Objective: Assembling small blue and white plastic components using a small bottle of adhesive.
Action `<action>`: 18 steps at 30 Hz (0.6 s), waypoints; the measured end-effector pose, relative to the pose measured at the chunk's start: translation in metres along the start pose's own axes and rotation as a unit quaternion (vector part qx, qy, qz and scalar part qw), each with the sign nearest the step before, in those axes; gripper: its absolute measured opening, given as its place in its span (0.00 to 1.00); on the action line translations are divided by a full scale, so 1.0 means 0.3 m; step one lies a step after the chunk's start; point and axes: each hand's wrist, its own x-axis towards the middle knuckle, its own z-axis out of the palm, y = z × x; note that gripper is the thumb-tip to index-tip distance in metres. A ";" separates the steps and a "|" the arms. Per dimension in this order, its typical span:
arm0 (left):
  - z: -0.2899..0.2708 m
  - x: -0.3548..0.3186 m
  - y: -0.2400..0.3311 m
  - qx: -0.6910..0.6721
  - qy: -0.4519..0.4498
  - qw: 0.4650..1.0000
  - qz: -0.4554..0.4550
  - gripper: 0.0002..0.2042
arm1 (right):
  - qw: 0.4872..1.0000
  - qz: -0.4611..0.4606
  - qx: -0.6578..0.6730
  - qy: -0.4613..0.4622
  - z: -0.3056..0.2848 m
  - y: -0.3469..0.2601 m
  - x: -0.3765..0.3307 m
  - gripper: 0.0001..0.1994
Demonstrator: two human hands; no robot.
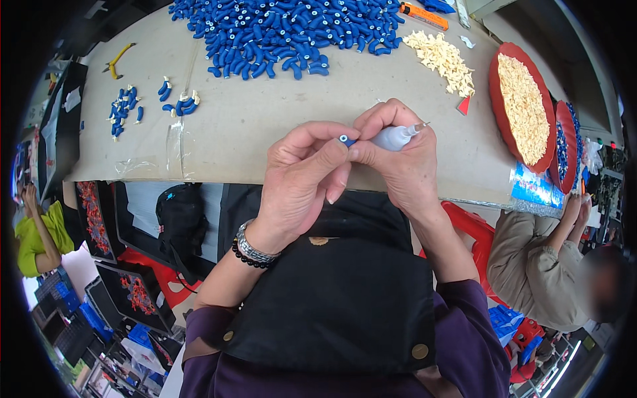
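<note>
My left hand (298, 176) pinches a small blue curved piece (347, 140) between thumb and fingers, its pale end with a dark hole facing up. In my right hand (415, 162) lies a whitish squeeze bottle (393, 138) with a thin needle tip that points up and to the right. The right thumb and forefinger also reach the blue piece, close against the left fingertips. Both hands are above the near edge of the table. At the left lie a few blue pieces with cream tips (188, 105) and another small group of them (123, 109).
A large heap of blue curved pieces (279, 33) covers the far middle of the table (232, 126). Right of it are an orange tool (423, 16), loose cream pieces (441, 60) and a red basin (497, 126) of cream pieces. Yellow-handled pliers (119, 60) lie far left. A co-worker (531, 265) sits at right.
</note>
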 end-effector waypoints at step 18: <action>-0.067 0.005 0.027 0.132 -0.004 0.991 0.028 0.07 | 0.944 -0.214 -0.245 0.063 -0.105 -0.045 -0.041 0.17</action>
